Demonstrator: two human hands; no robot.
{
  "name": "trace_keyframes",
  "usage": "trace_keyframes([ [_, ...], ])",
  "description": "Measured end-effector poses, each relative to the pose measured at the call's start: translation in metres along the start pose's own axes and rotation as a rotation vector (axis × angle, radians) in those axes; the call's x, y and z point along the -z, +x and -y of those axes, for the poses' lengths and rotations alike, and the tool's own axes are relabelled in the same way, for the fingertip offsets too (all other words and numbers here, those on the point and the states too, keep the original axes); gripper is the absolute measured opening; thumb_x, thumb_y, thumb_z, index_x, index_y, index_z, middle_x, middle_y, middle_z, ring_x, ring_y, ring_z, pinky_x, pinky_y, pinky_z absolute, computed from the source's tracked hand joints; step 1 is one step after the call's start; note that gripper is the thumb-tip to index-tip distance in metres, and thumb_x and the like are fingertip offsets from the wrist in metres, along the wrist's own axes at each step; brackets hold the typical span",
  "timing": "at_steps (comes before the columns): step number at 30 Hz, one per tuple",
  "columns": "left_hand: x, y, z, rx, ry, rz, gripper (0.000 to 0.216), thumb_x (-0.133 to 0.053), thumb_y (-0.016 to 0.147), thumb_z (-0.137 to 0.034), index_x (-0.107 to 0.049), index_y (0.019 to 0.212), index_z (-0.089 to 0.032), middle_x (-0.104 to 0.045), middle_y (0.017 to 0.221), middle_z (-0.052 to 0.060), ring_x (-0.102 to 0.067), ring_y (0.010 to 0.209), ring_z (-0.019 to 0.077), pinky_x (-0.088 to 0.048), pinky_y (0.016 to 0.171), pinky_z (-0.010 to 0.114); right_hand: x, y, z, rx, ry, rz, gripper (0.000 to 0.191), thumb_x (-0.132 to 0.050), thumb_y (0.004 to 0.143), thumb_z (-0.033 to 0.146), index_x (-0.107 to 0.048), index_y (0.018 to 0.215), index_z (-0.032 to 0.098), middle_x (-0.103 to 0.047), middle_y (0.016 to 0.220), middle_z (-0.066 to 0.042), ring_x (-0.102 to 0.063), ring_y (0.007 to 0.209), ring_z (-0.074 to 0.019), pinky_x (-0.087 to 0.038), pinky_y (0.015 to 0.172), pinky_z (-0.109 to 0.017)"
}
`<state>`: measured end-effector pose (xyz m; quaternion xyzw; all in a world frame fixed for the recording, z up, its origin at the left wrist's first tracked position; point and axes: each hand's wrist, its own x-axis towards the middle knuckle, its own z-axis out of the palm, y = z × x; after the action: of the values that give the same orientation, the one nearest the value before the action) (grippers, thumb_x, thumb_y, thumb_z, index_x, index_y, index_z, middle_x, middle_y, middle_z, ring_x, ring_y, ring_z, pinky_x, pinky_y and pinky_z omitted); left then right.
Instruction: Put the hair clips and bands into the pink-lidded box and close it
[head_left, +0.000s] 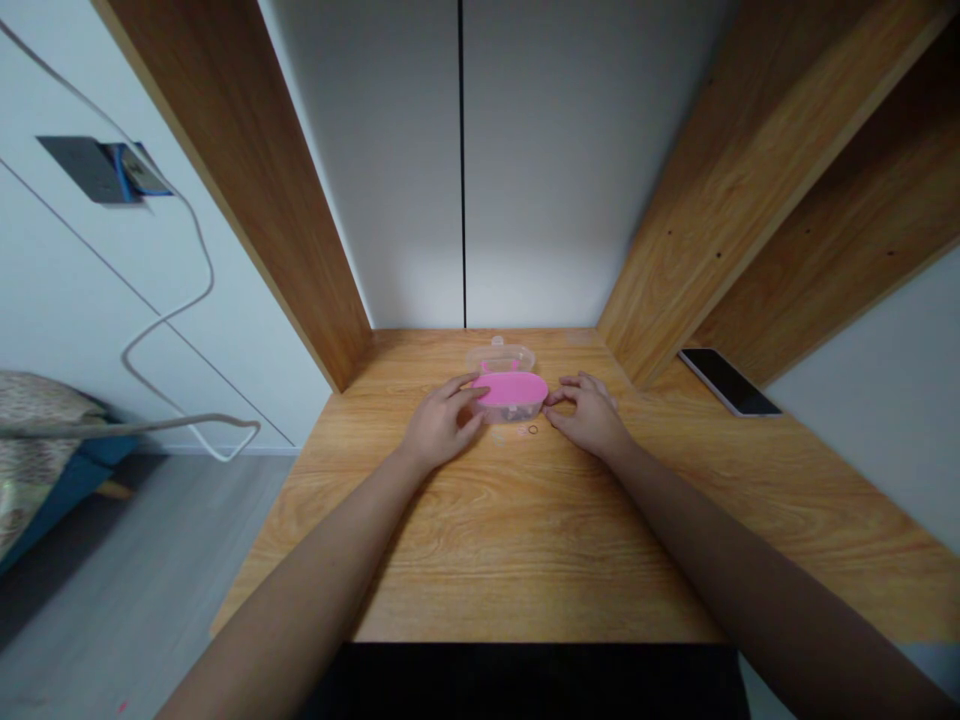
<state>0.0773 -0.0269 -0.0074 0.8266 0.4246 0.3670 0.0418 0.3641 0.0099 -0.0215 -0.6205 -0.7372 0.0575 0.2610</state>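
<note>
A small clear plastic box (512,413) with rounded ends stands on the wooden tabletop, and a pink oval piece (514,388) covers its top. Behind it lies its clear lid (501,356), opened back. My left hand (442,422) grips the left end, fingers on the pink piece and thumb at the front wall. At the right end, my right hand (586,412) has thumb and fingertips closed against the box's edge. A dark little ring (533,430) and a pinkish small item (522,432) lie in front. Small contents in the box are too blurred to name.
A phone (730,382) lies at the right beside a wooden upright (675,250). White panels (540,200) rise behind the tabletop (525,540). On the left, a white cable (202,250) hangs by a wall socket (142,168), above a grey floor.
</note>
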Motion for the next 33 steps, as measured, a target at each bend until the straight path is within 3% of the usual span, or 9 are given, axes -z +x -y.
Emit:
trace_keyframes([
  [6, 0.0021, 0.0, -0.0022, 0.0, -0.009, 0.006, 0.039, -0.061, 0.09, -0.026, -0.063, 0.129, -0.022, -0.057, 0.143, 0.011, -0.059, 0.127, 0.0267, -0.051, 0.107, 0.046, 0.0046, 0.0017, -0.0019, -0.012, 0.029, -0.049, 0.018, -0.07, 0.077, 0.042, -0.077, 0.085, 0.028, -0.062, 0.127, -0.006, -0.044, 0.135, -0.0324, -0.035, 0.11, -0.053],
  [16, 0.0026, 0.0003, -0.002, 0.004, -0.011, 0.011, 0.039, -0.063, 0.089, -0.025, -0.064, 0.128, -0.022, -0.057, 0.143, 0.012, -0.059, 0.127, 0.0271, -0.051, 0.108, 0.046, 0.0063, -0.0004, 0.0024, -0.014, -0.036, 0.031, 0.018, -0.072, 0.074, 0.042, -0.077, 0.086, 0.029, -0.06, 0.128, -0.007, -0.043, 0.133, -0.0357, -0.033, 0.108, -0.057],
  [22, 0.0032, 0.0011, -0.0025, -0.008, -0.002, 0.014, 0.038, -0.061, 0.09, -0.026, -0.063, 0.128, -0.021, -0.057, 0.144, 0.011, -0.058, 0.128, 0.0265, -0.051, 0.108, 0.045, 0.01, 0.0008, 0.0023, -0.042, -0.038, 0.015, 0.017, -0.066, 0.077, 0.031, -0.077, 0.089, 0.028, -0.06, 0.127, -0.007, -0.045, 0.131, -0.0333, -0.036, 0.108, -0.054],
  [33, 0.0016, 0.0004, -0.0014, 0.008, -0.011, 0.001, 0.039, -0.063, 0.089, -0.026, -0.063, 0.128, -0.024, -0.057, 0.143, 0.01, -0.058, 0.128, 0.0269, -0.051, 0.108, 0.047, 0.0042, -0.0003, 0.0, -0.031, -0.058, 0.016, 0.016, -0.071, 0.074, 0.042, -0.077, 0.078, 0.028, -0.059, 0.133, -0.008, -0.039, 0.137, -0.0365, -0.033, 0.111, -0.058],
])
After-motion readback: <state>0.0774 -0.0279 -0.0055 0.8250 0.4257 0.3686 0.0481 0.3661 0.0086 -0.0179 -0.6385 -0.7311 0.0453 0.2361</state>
